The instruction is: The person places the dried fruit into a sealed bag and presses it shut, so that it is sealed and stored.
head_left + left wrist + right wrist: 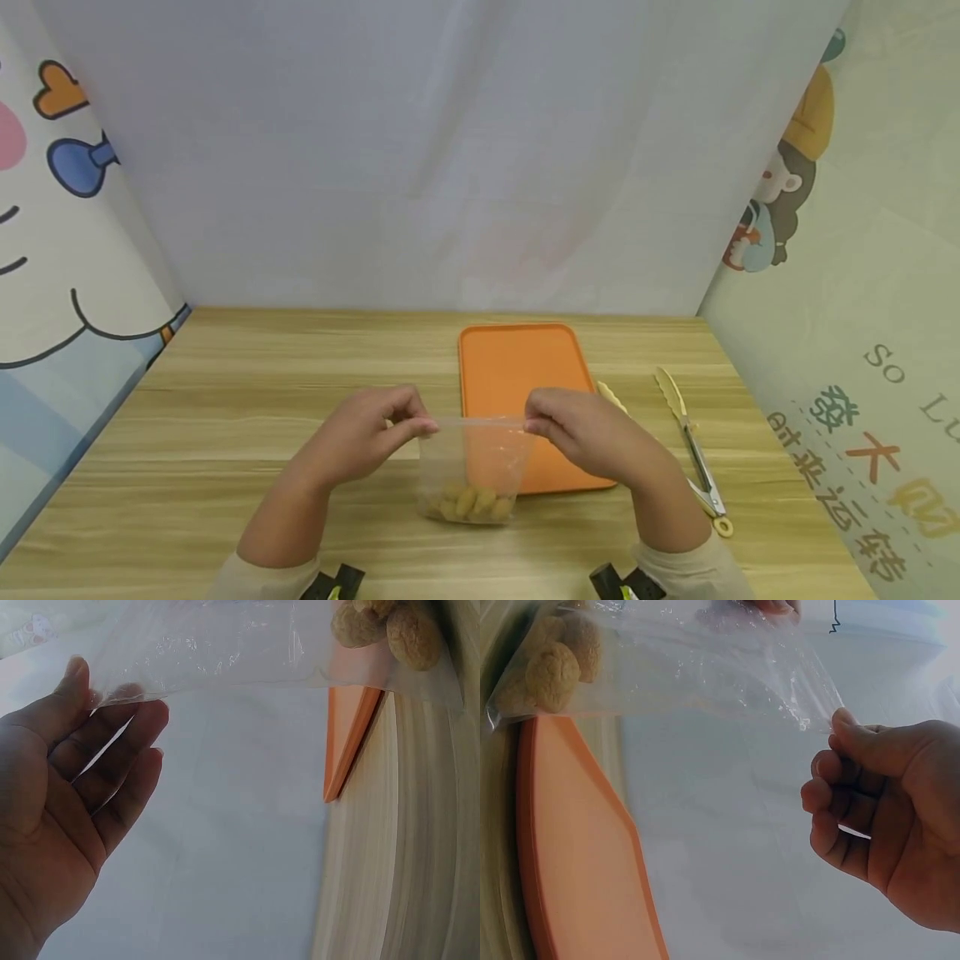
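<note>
A clear plastic bag (441,462) hangs upright between both hands in the head view. Several tan, wrinkled, walnut-like lumps (477,503) lie at its bottom. My left hand (367,435) pinches the left top corner between thumb and forefinger. At the opposite corner, my right hand (585,432) holds the rim the same way, the top edge stretched straight between them. In the left wrist view the remaining fingers (127,784) are loosely bent below the bag. The right wrist view shows the thumb (862,742) pressing the corner of the plastic.
Behind the bag an orange tray (517,358) lies on the wood-grain table (315,358). Metal tongs (697,454) with cream tips and handle rest to the right, partly behind the right forearm. A cream scalloped piece (611,396) shows beside the tray. A pale curtain (375,167) closes off the back.
</note>
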{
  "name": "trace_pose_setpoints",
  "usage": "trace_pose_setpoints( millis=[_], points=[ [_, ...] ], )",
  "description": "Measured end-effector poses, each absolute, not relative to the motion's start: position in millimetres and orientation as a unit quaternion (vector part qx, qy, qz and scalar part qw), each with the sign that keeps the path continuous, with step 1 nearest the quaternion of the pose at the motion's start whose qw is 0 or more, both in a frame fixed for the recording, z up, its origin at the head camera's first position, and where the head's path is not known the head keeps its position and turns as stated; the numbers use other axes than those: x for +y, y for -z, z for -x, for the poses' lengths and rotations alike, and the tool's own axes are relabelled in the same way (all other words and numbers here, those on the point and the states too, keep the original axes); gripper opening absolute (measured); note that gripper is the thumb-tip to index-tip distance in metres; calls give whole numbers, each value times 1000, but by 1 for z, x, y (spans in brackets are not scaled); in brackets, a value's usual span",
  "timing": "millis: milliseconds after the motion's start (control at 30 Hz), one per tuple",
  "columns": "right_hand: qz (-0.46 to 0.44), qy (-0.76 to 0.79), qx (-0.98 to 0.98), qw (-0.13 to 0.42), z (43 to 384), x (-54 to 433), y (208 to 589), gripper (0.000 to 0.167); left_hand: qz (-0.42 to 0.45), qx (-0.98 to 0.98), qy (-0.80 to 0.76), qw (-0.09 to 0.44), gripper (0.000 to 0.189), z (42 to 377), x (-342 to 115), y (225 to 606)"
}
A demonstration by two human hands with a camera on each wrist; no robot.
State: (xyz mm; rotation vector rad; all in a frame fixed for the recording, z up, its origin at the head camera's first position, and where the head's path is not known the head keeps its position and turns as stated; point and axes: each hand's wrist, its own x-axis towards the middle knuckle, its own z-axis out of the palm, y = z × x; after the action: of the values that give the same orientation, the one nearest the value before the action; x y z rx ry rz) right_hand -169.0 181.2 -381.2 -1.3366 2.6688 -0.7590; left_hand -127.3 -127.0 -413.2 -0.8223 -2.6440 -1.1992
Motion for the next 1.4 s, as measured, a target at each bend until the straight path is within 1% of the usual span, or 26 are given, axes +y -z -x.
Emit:
trace_pose_setpoints(
  millis=[100, 167, 267, 600, 667, 800, 967, 1067, 1133, 1267, 1400],
  points=[
    [431, 292, 852, 59, 172, 184, 383, 15, 278, -861, 425, 42, 8, 128, -127, 413],
    [427, 331, 837, 86, 174, 186, 385, 15, 282, -846, 452, 20, 9, 128, -126, 413],
    [433, 375, 813, 110, 177, 187, 387, 13, 284, -828, 484, -8, 10, 128, -127, 413],
    [435, 459, 750, 193, 176, 182, 390, 15, 300, -805, 510, -52, 25, 125, -133, 410],
    [445, 472, 733, 205, 176, 181, 393, 15, 301, -799, 515, -72, 27, 123, -135, 409],
    [456, 496, 700, 237, 178, 176, 399, 13, 291, -785, 531, -130, 32, 121, -142, 407],
    [427, 503, 685, 311, 187, 163, 399, 17, 258, -777, 541, -194, 37, 124, -155, 406],
    [406, 490, 685, 355, 197, 154, 401, 21, 243, -770, 547, -221, 38, 129, -164, 408],
    [397, 482, 687, 373, 204, 148, 403, 22, 235, -765, 552, -234, 38, 135, -169, 411],
    [370, 469, 702, 387, 221, 136, 407, 24, 215, -767, 554, -240, 38, 150, -180, 418],
    [357, 427, 750, 358, 239, 124, 413, 24, 192, -796, 521, -241, 38, 167, -190, 422]
  ],
)
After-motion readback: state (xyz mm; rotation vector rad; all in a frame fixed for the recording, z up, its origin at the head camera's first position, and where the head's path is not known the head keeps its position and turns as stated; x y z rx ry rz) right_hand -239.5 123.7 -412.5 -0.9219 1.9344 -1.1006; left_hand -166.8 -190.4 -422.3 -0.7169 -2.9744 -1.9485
